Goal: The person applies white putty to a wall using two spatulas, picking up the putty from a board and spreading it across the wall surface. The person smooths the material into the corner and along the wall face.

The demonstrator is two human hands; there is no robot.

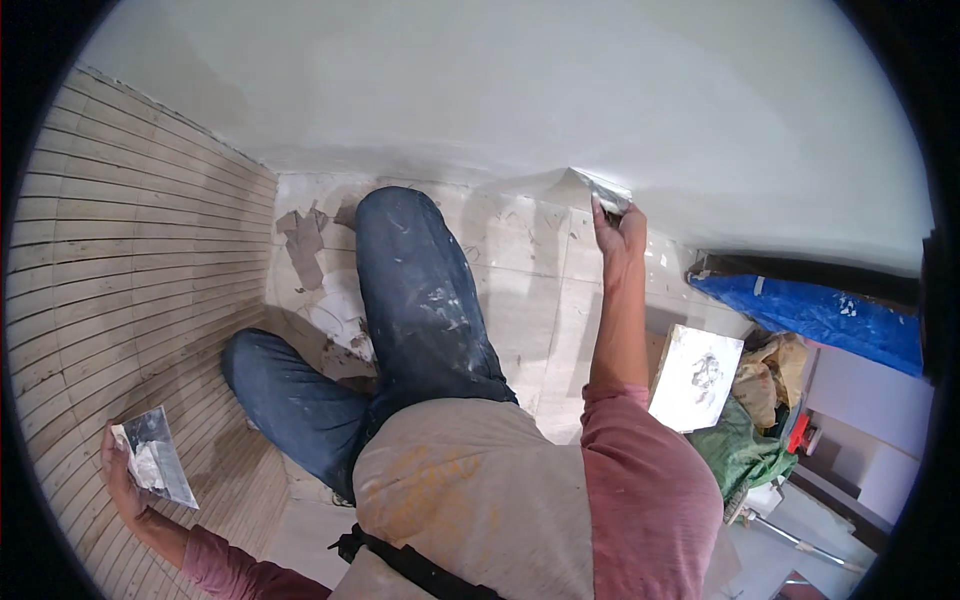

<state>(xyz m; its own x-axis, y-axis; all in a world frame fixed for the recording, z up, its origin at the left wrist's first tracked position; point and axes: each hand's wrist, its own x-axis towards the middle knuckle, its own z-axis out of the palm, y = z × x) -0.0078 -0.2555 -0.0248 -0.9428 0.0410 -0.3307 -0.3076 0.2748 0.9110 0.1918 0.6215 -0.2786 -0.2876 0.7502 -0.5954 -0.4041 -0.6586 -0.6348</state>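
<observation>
My left hand (122,482), out at the lower left beside the slatted wall, grips the edge of a flat putty blade (176,472). A lump of white putty (148,464) lies on that blade. With my right arm stretched forward, my right hand (622,230) is closed on a second metal putty blade (607,190). This blade is tilted at the lower part of the smooth pale wall (500,90), and its edge appears to touch the wall. My fingers partly hide it.
Torn brown paper (303,250) and a white sheet (342,315) lie on the floor (520,300) by my knees. To the right are a smudged white box (697,378), a blue tarp (820,305), a green sack (742,445) and a metal pole (805,545). The slatted wall (150,250) borders the left.
</observation>
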